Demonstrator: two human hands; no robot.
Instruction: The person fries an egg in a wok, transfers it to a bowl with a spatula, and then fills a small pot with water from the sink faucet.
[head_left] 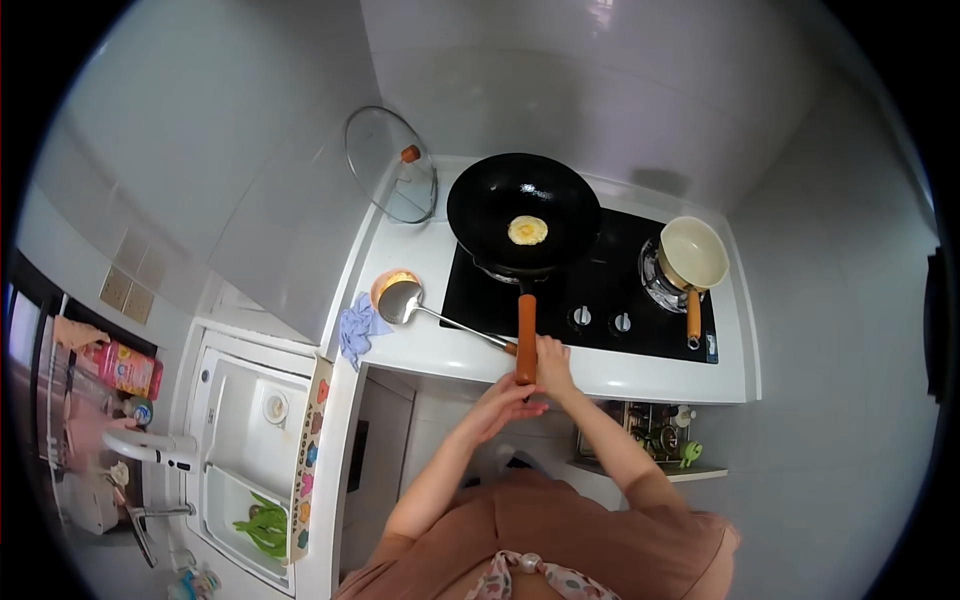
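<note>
A black wok (480,215) stands on the left burner, a fried egg (528,230) lying in its bottom. Its orange-brown handle (527,335) points towards me. My left hand (497,408) is by the handle's end, palm partly up and fingers stretched out. Just right of the handle, my right hand (552,368) has bent fingers at the counter's front edge. A metal spatula (400,302) rests its head on a small orange bowl (386,281). The spatula's handle passes under the wok handle towards my right hand; its end is hidden.
A cream saucepan (693,253) stands on the right burner. Left of the wok, a glass lid (350,160) leans against the wall by a bottle (411,190). A blue cloth (358,330) lies near the bowl. Green vegetables (265,525) lie in the sink (235,385). Below right, a drawer (690,474) stands open.
</note>
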